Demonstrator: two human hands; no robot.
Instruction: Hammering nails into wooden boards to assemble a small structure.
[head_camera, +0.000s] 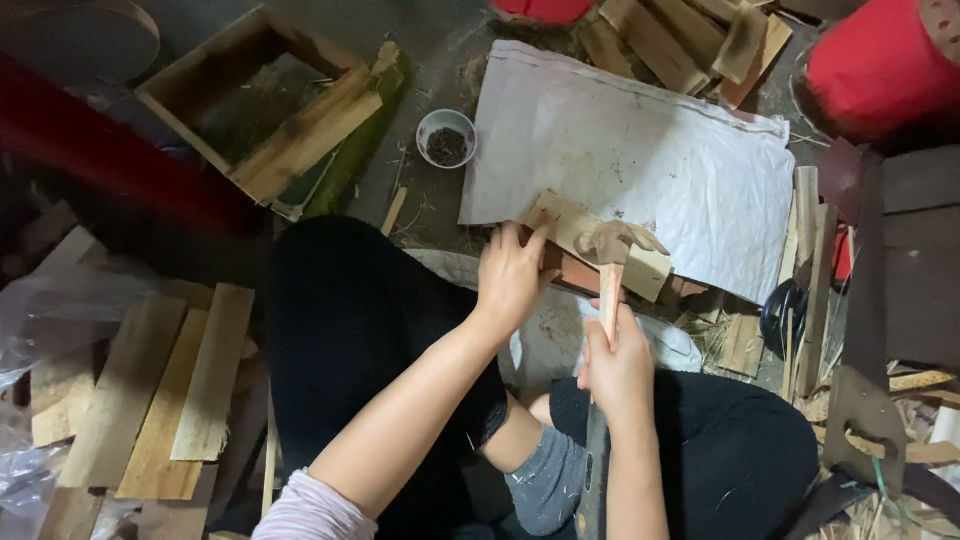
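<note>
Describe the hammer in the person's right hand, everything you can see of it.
The hammer is a claw hammer with a pale wooden handle and a dull, brownish metal head that looks worn or rusty. The right hand grips the handle low down, holding it nearly upright in the picture. Its head, claw curving to the right, lies over a light wooden block at the edge of a white sack. Whether the head touches the block cannot be told. The left hand steadies that block.

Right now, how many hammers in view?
1. The hammer is in the right hand, its head over the wood block that the left hand steadies. Others may be hidden in the clutter at right.
</note>
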